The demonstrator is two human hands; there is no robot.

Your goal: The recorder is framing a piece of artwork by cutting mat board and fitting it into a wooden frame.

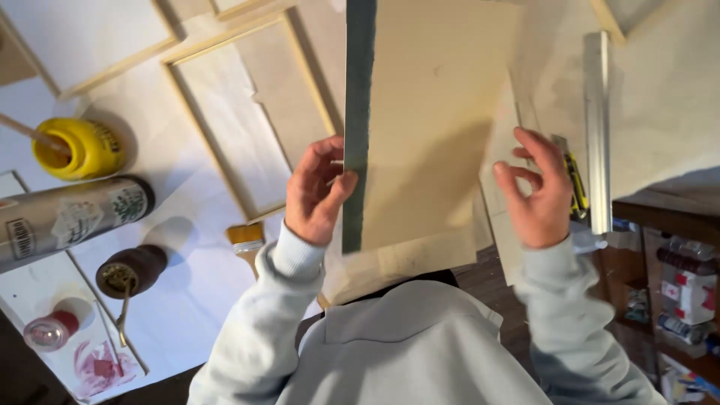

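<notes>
I hold up a beige board [439, 112] that has a dark green strip [358, 112] along its left edge. My left hand [316, 193] pinches that green edge between thumb and fingers, near the board's lower corner. To the right of the board, my right hand [536, 191] hovers with its fingers apart and half curled, holding nothing. It is close to the board's right edge, but I cannot tell if it touches. Below that hand, a yellow utility knife [576, 184] lies on the table. My grey sleeves and chest fill the bottom of the view.
A metal ruler [598, 127] lies right of the knife. A wooden frame [247, 112] rests on the white table [187, 277], with a flat brush [246, 237] by its corner. At left stand a yellow jar [79, 148], a metallic can [71, 219], a dark jar [127, 271] and a small red-capped jar [49, 330]. Shelves [686, 292] are at right.
</notes>
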